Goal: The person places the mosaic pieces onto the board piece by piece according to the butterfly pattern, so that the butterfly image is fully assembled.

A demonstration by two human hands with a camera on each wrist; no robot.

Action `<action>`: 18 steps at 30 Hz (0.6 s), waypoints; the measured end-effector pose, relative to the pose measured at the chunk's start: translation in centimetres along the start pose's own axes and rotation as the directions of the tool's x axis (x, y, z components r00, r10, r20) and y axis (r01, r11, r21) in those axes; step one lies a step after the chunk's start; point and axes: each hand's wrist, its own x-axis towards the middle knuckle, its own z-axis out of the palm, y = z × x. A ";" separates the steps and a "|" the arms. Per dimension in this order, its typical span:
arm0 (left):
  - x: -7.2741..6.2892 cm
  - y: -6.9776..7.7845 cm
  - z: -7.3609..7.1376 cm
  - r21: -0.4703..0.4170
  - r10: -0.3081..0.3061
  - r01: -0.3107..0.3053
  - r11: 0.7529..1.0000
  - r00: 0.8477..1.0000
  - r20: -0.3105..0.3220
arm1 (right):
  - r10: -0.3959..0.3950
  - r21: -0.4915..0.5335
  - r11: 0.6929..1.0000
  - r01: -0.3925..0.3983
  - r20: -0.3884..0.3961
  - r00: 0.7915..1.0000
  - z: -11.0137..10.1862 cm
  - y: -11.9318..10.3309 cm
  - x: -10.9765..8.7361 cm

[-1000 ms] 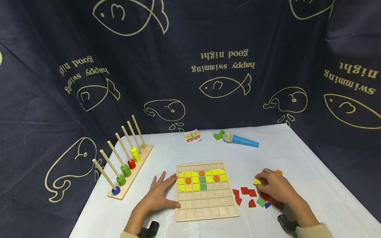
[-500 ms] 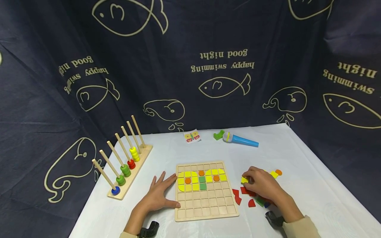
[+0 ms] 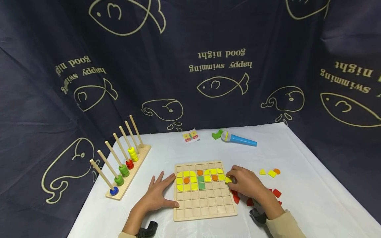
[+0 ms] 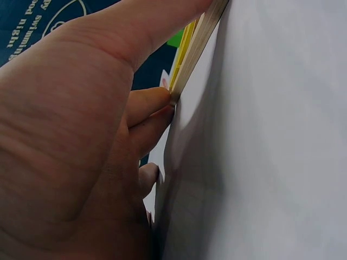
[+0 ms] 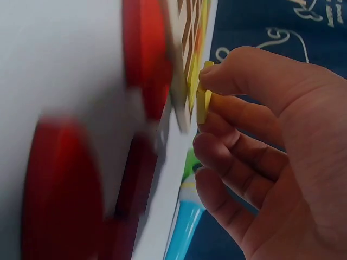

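A wooden grid board (image 3: pixel 205 205) lies on the table, its upper rows bearing yellow, orange and green tiles that are square, round or curve-edged. My left hand (image 3: pixel 156 195) rests at the board's left edge with fingers spread, thumb and fingertips touching the rim. Between thumb and fingers my right hand (image 3: pixel 245 181) pinches a yellow tile (image 5: pixel 203 100), held at the board's right edge beside the yellow squares. Its exact shape is partly covered by the fingers. Red tiles (image 3: pixel 235 197) lie beneath and around the right hand, some hidden by it.
Right of the right hand lie loose yellow tiles (image 3: pixel 272 173) and an orange disc (image 3: pixel 277 171). A bead stacker with pegs (image 3: pixel 128 175) stands at left. At the back are a butterfly picture card (image 3: pixel 190 136), a green block (image 3: pixel 217 134) and a blue toy microphone (image 3: pixel 242 140).
My right hand has carried the yellow tile leftward from the loose pile to the board's right edge, uncovering other tiles behind it. The left hand stays at the board's edge.
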 end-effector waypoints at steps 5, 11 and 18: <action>0.0 0.0 -0.1 -0.009 -0.002 0.002 1.000 1.000 0.000 | -0.089 0.007 0.996 0.089 -0.005 0.996 0.8 -1.4 0.6; -0.1 0.0 -0.1 -0.004 -0.006 0.006 1.000 1.000 0.004 | -0.194 0.012 0.981 0.194 0.003 0.981 1.7 -2.8 1.2; 0.0 0.0 0.0 -0.005 -0.006 0.006 1.000 1.000 0.002 | -0.264 -0.002 0.965 0.264 0.009 0.965 2.5 -4.0 1.7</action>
